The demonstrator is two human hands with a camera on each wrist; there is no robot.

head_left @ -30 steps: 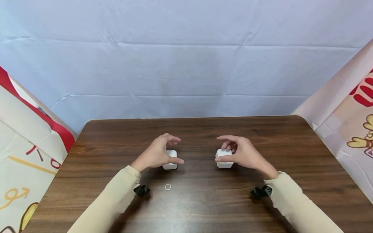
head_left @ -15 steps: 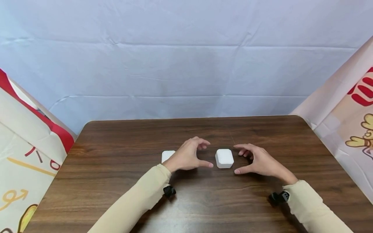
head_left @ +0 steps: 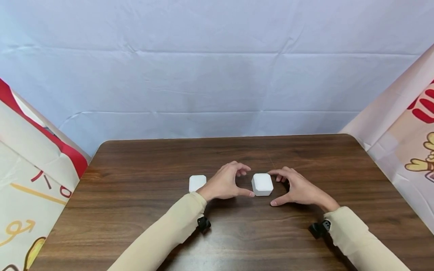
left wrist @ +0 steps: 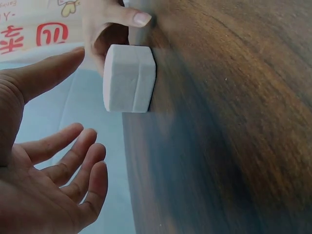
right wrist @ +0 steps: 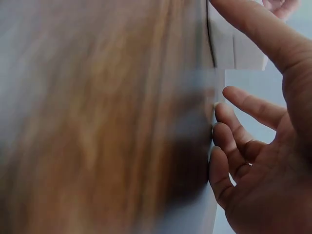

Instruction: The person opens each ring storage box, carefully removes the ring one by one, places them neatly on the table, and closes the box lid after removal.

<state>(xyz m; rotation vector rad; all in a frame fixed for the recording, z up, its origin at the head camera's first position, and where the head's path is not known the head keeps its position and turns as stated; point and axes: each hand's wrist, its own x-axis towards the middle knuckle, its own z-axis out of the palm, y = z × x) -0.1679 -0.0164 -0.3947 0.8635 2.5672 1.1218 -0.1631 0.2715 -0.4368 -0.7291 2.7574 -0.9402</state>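
A small white rounded-square box (head_left: 262, 184), with a seam running round its side in the left wrist view, sits on the wooden table between both hands. My left hand (head_left: 225, 183) is just to its left, thumb and fingers spread apart and holding nothing. On the box's right side my right hand (head_left: 298, 188) has its thumb and fingers spread too, also holding nothing; whether a fingertip touches the box I cannot tell. Another white box (head_left: 197, 183) lies to the left, behind the left wrist. The silver ring seen earlier is hidden, with the left forearm over that spot.
The brown wooden table (head_left: 135, 195) has its far edge against a pale hanging cloth (head_left: 217, 82). Printed curtains (head_left: 30, 180) hang at the left and right. Small black cameras (head_left: 204, 224) are strapped to both wrists.
Both hands have moved right, the left one away from the left box to beside the right box. The right hand no longer reaches over that box. The ring has gone out of sight.
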